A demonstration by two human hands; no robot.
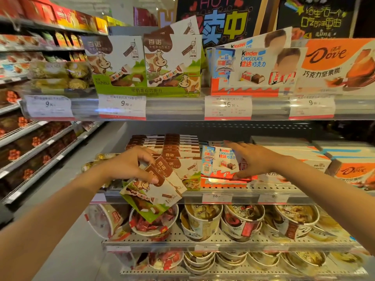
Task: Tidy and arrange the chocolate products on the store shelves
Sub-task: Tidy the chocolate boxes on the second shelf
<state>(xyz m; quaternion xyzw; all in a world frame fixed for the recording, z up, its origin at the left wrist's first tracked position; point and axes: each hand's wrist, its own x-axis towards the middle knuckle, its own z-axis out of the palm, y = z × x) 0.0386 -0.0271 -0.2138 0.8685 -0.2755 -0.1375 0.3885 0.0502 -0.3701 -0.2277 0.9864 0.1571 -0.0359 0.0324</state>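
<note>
The left hand (129, 165) pinches two cow boxes (156, 185), thumb along the lower edge and fingers curled over the top. They hang tilted out past the front lip of the middle shelf (243, 194), long axis running from lower left to upper right, the top corners pointing back toward the stack (164, 147) of the same brown-and-white boxes just behind and to the right. The move likely turns on that tilt: the boxes must be levelled and slid back and right to sit square with the stack, and this hand is the nearer one.

The boxes are flat cartons, brown on top, white with a cartoon cow, a green band at the foot; the print is partly blurred.

Just right of the stack stands an upright Kinder box (219, 161). The right hand (255, 159) lies against its right side, fingers straight and a little spread, thumb low on the red tray (223, 182); it seems to be steadying, not gripping.
</note>
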